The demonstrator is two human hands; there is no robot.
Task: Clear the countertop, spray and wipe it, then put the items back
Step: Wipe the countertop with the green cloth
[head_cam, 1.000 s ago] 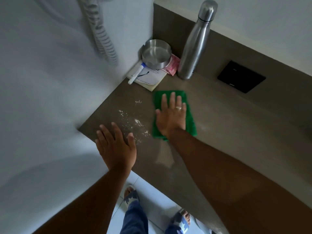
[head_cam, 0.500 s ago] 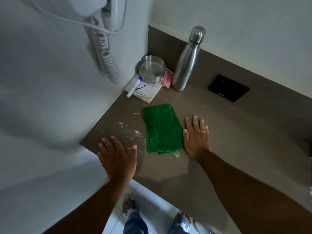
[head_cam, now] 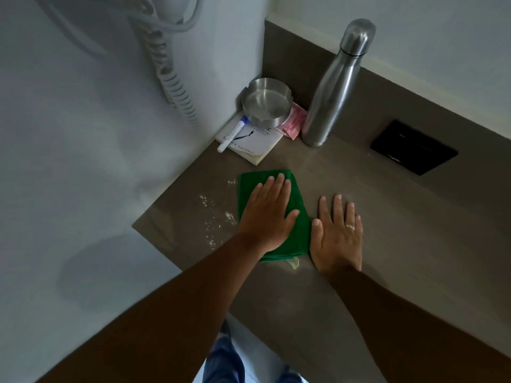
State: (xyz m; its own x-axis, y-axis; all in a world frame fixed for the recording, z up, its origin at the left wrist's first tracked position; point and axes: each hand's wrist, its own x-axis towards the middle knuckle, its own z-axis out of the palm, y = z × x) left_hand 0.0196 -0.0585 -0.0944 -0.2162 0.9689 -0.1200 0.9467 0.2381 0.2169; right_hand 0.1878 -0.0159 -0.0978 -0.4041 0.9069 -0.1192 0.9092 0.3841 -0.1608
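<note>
A folded green cloth lies on the brown countertop. My left hand rests flat on top of the cloth, fingers spread. My right hand lies flat on the bare counter just right of the cloth, its thumb at the cloth's edge, a ring on one finger. White specks are scattered on the counter left of the cloth. In the back corner stand a steel bottle, a steel ashtray, a white booklet, a marker pen and pink sachets.
A white wall bounds the counter on the left, with a coiled cord hanging on it. A black panel is set in the backsplash at the right. The counter's front edge runs diagonally above my feet.
My left hand has moved from the counter's front-left edge onto the green cloth. My right hand, which pressed on the cloth a second ago, stays flat on the counter beside it.
</note>
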